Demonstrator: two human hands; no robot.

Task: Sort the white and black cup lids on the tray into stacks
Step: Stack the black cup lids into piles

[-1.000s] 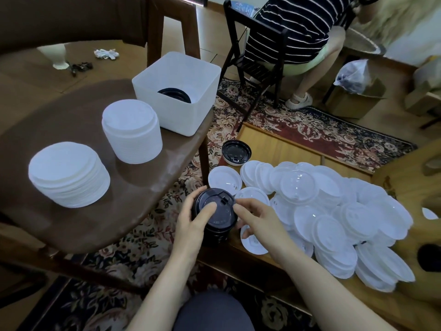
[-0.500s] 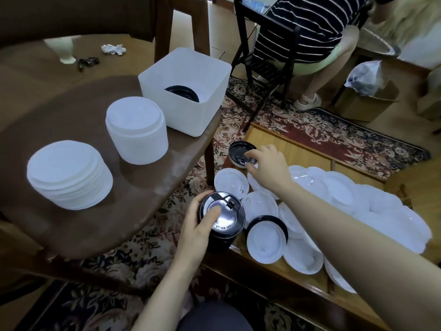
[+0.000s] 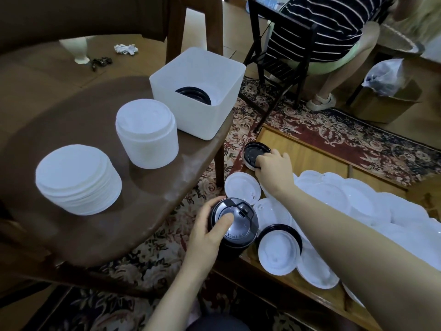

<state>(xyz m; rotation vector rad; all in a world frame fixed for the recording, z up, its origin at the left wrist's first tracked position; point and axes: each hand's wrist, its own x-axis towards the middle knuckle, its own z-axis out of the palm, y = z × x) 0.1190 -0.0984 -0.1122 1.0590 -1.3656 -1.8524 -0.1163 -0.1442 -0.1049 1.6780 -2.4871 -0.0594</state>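
Room: a patterned red and cream carpet [image 3: 334, 130] is lying under a dark brown round wooden table [image 3: 71, 144] and a light wooden tray [image 3: 300, 154].
Background: a person in a black-and-white striped shirt [image 3: 327, 27] is sitting on a black slatted chair [image 3: 281, 56], back turned to the camera.
Table: a low stack of flat white round lids [image 3: 76, 177] is sitting near the front edge, a taller stack of white rimmed lids [image 3: 146, 134] is standing beside it, and a square white plastic bin [image 3: 198, 91] behind them is holding black lids [image 3: 193, 95].
Tray: a heap of loose white plastic cup lids [image 3: 353, 204] is spreading across it, overlapping one another.
Left hand [image 3: 210, 232]: it is wrapping round a stack of black cup lids [image 3: 235, 230] at the tray's near corner, thumb pressing down on the top lid.
Right hand [image 3: 274, 170]: it is reaching across to the tray's far corner, fingers curling onto a single black cup lid [image 3: 253, 154] and gripping its edge.
Between the hands: one white lid is lying nested in a black-rimmed lid [image 3: 279, 252], just beside the black stack.
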